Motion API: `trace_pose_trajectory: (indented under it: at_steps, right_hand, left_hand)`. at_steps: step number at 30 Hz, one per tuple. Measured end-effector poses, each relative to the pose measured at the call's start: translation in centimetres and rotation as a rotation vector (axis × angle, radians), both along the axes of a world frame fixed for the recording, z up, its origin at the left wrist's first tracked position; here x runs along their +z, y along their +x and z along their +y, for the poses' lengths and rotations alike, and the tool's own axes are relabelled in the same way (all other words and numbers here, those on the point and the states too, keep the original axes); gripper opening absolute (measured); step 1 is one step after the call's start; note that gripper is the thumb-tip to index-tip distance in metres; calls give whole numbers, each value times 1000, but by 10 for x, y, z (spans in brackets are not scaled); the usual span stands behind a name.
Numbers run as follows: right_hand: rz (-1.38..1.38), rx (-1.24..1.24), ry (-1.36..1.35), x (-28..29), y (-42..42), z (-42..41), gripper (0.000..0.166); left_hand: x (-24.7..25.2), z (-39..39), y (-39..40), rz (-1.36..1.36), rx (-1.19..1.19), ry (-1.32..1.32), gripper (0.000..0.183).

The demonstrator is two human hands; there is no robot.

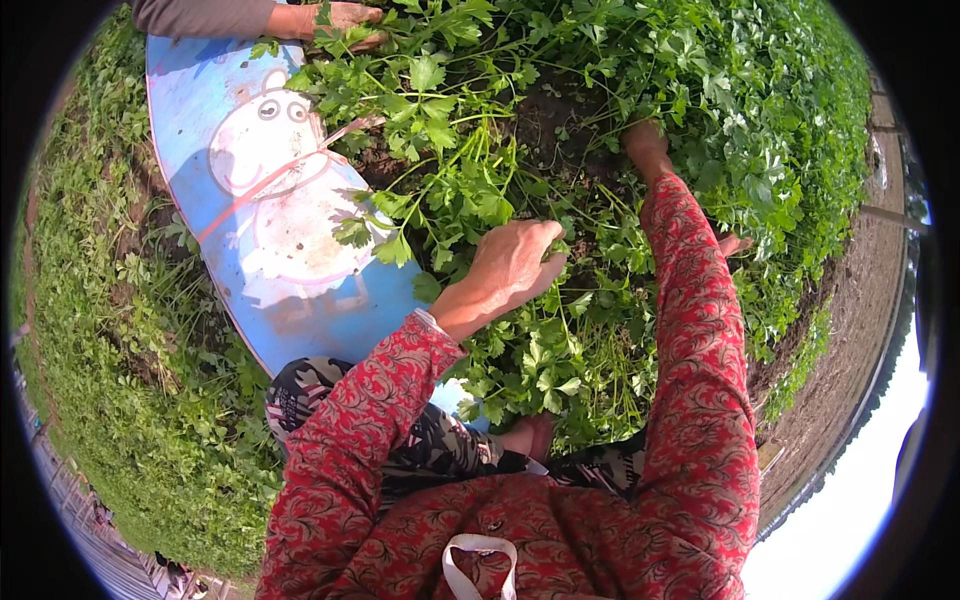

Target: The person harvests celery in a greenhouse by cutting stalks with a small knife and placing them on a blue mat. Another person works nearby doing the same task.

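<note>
My left hand [510,259] is over the middle of a patch of leafy, celery-like green plants [480,191]. Its fingers curl toward the thumb, and whether a thin stem lies between them cannot be made out. Farther forward and to the right, my right hand [646,142] reaches down among the stems beside bare dark soil [555,120]. Leaves and shade hide its fingertips, so its grip is unclear. Loose stems and leaves lie between the two hands.
A blue mat or board [191,161] with a white cartoon animal and a reddish tie [259,187] lies to the left, partly under leaves. Another person's hand [349,22] with a grey sleeve touches plants at the top. My shoe [541,435] is close below. Dense greenery [780,142] grows at right.
</note>
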State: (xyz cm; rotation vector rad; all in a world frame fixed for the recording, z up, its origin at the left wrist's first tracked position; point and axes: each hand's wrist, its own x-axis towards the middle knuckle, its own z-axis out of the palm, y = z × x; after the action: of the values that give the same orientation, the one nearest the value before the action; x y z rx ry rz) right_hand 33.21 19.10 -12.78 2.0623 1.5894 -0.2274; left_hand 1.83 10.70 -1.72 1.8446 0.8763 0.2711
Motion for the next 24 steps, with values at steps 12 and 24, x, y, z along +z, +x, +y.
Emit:
trace_pose_trajectory:
  at_steps: [12,24]
  right_hand:
    - [468,-505,99,44,30,-27,62]
    - [128,-182,84,-44,85,-46,29]
  left_hand:
    - [5,-1,5,-18,19,-14,27]
    - [8,-1,6,-3,25,-28,27]
